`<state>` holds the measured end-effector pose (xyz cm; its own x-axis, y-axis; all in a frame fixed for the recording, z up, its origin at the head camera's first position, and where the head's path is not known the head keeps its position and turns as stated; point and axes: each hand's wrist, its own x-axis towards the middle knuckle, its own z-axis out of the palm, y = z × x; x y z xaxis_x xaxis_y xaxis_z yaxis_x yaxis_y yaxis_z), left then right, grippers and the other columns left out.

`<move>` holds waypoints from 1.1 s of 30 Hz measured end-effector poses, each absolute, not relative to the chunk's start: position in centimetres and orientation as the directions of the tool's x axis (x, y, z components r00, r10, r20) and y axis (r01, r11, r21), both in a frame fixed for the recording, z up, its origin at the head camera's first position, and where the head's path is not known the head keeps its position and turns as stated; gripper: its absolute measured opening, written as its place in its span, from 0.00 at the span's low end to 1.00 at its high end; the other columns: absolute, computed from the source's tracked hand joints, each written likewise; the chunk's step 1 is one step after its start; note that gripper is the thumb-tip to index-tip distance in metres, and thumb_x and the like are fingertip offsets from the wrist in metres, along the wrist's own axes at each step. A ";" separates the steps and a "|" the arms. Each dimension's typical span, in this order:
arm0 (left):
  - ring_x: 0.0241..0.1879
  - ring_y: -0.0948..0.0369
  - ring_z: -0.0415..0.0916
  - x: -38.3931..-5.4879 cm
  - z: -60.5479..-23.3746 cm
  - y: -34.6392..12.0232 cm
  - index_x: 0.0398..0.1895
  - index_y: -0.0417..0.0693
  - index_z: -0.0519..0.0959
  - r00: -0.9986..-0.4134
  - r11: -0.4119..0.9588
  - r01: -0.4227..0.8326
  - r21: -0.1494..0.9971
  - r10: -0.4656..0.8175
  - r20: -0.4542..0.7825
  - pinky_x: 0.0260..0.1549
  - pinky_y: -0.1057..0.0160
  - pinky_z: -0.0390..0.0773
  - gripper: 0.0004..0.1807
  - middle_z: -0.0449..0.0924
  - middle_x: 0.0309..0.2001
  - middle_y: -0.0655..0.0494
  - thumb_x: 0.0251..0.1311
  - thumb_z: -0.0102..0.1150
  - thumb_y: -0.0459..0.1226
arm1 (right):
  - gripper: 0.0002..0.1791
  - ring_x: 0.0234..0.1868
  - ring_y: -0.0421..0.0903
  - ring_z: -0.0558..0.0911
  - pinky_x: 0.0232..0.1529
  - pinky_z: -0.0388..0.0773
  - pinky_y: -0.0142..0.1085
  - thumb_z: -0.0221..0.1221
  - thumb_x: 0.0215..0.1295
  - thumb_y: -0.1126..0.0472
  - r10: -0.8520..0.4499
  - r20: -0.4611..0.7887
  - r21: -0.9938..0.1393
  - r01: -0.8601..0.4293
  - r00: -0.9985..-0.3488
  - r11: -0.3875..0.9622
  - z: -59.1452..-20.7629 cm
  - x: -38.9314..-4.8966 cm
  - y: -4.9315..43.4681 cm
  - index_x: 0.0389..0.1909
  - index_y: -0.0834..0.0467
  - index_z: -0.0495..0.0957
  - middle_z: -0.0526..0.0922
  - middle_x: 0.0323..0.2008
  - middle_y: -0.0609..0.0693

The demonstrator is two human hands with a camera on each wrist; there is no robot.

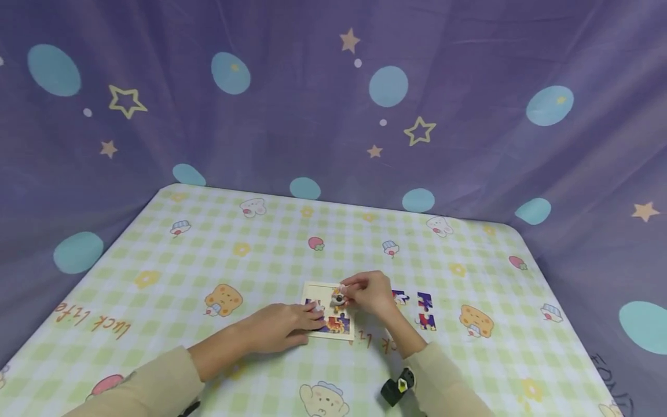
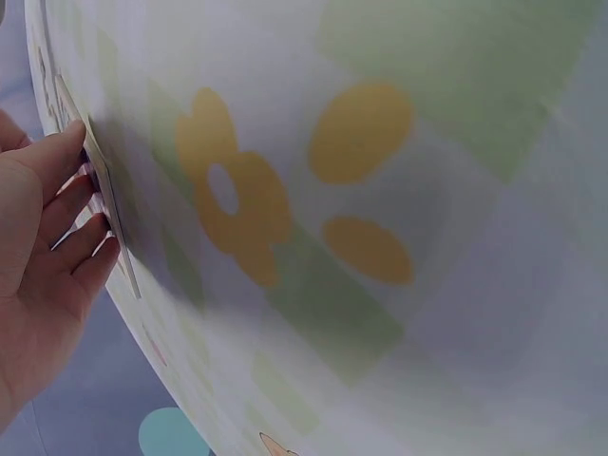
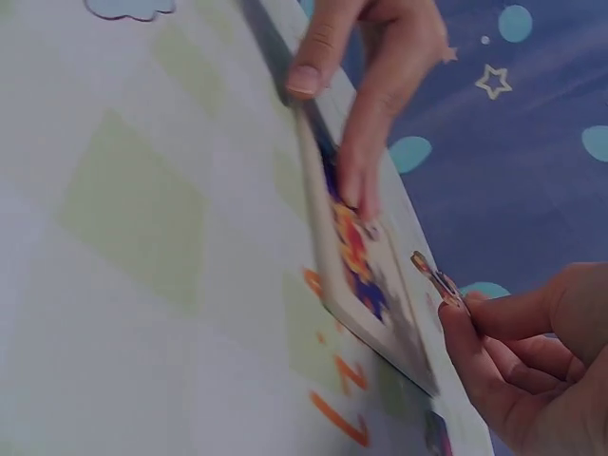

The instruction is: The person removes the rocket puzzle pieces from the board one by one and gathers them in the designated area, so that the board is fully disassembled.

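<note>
A square jigsaw board (image 1: 328,336) with a pale wooden rim lies on the table, partly filled with colourful pieces. My left hand (image 1: 278,329) rests on its left side. In the right wrist view the left thumb (image 3: 306,78) is at the board's edge, while the other fingers lie over the fitted pieces (image 3: 353,249). Between thumb and fingers, my right hand (image 1: 372,292) pinches a puzzle piece (image 3: 437,280). That piece is held just above the board's right part, apart from it in the right wrist view. The left hand covers some of the board.
Loose purple puzzle pieces (image 1: 425,301) lie right of the board, one of them (image 1: 400,297) close behind the right wrist. A green checked cloth (image 1: 250,243) with printed figures covers the table. A purple curtain (image 1: 312,116) hangs behind. Something dark (image 1: 394,392) is by the right sleeve.
</note>
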<state>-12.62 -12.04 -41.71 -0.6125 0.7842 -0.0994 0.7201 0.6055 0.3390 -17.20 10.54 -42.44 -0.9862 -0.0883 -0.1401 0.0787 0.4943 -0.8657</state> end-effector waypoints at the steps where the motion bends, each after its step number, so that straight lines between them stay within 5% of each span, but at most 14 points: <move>1: 0.69 0.54 0.66 -12.6 -41.7 -12.1 0.64 0.55 0.73 -0.614 0.606 0.720 0.339 0.784 -0.097 0.64 0.52 0.73 0.22 0.72 0.66 0.57 0.66 0.54 0.43 | 0.05 0.20 0.44 0.85 0.23 0.84 0.32 0.66 0.56 0.68 -0.077 -0.142 -0.864 0.086 -0.987 0.495 -42.3 -17.3 10.7 0.33 0.63 0.87 0.88 0.24 0.57; 21: 0.68 0.55 0.67 -12.4 -42.1 -12.0 0.63 0.56 0.74 -0.630 0.613 0.713 0.341 0.773 -0.074 0.64 0.51 0.73 0.22 0.72 0.66 0.58 0.66 0.54 0.44 | 0.07 0.22 0.41 0.84 0.30 0.85 0.34 0.65 0.57 0.66 0.008 -0.240 -0.867 0.218 -0.971 0.448 -43.1 -16.2 15.1 0.37 0.63 0.84 0.87 0.26 0.53; 33: 0.68 0.56 0.68 -12.5 -42.3 -12.2 0.62 0.56 0.74 -0.629 0.611 0.720 0.331 0.775 -0.061 0.63 0.52 0.73 0.22 0.73 0.65 0.58 0.66 0.55 0.44 | 0.09 0.30 0.44 0.87 0.33 0.86 0.35 0.61 0.61 0.69 -0.033 -0.180 -0.868 0.143 -0.983 0.475 -42.8 -15.2 19.2 0.41 0.66 0.82 0.88 0.33 0.58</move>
